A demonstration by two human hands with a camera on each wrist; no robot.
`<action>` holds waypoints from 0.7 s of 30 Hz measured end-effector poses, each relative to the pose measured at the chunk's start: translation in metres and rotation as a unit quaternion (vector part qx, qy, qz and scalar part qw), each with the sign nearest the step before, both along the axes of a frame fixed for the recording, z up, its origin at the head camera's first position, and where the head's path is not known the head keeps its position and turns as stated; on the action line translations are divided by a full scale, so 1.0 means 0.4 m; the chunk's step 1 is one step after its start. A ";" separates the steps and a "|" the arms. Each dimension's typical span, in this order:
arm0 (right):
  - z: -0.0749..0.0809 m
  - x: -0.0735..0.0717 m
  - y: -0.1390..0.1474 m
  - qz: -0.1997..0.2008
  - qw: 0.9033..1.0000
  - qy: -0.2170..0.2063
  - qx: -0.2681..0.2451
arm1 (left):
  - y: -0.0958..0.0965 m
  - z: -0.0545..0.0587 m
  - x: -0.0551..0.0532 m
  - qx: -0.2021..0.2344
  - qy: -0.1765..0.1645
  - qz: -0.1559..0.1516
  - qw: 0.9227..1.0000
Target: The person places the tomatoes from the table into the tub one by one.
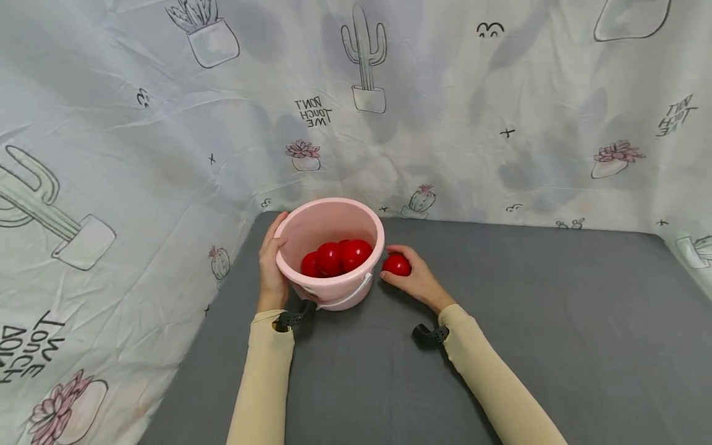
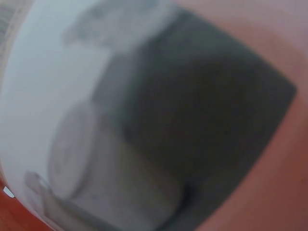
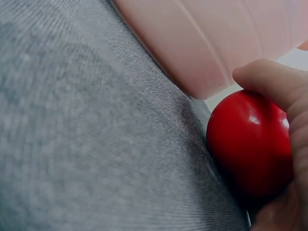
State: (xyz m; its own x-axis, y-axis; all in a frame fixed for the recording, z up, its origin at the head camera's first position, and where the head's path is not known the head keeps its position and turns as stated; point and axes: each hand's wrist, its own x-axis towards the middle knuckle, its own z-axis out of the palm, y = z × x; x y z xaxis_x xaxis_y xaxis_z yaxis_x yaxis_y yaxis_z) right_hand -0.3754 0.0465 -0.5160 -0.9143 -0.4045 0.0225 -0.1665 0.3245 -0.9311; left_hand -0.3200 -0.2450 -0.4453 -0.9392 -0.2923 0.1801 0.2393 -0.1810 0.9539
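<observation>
A pink bucket (image 1: 338,287) stands on the grey cloth, tilted slightly toward me in the head view. Several shiny red balls (image 1: 329,258) lie inside it. My left hand (image 1: 272,275) grips its left side, thumb hooked over the rim and fingers along the outer wall. Just right of the bucket, my right hand (image 1: 416,281) holds another red ball (image 1: 396,264) between thumb and fingers. In the right wrist view this ball (image 3: 250,142) sits low by the cloth, close to the bucket wall (image 3: 192,43). The left wrist view is a blurred close-up.
A grey cloth (image 1: 545,321) covers the table. White fabric (image 1: 445,111) printed with cacti and lettering hangs behind the table and along the left. The bucket's white handle (image 1: 350,300) hangs down its front. Black straps (image 1: 429,335) sit on both wrists.
</observation>
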 end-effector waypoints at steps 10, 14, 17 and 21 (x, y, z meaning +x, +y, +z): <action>0.011 0.000 0.024 -0.016 0.998 -0.036 -0.057 | 0.002 -0.002 -0.001 -0.001 -0.004 0.003 1.000; 0.017 -0.007 0.040 -0.023 0.989 -0.078 -0.120 | 0.004 0.000 -0.002 0.003 -0.001 0.007 1.000; 0.019 -0.011 0.052 -0.017 0.973 -0.116 -0.200 | 0.005 0.001 -0.002 0.003 -0.004 0.008 1.000; 0.015 -0.017 0.061 0.002 0.946 -0.159 -0.283 | 0.003 0.003 -0.001 0.000 -0.005 0.007 1.000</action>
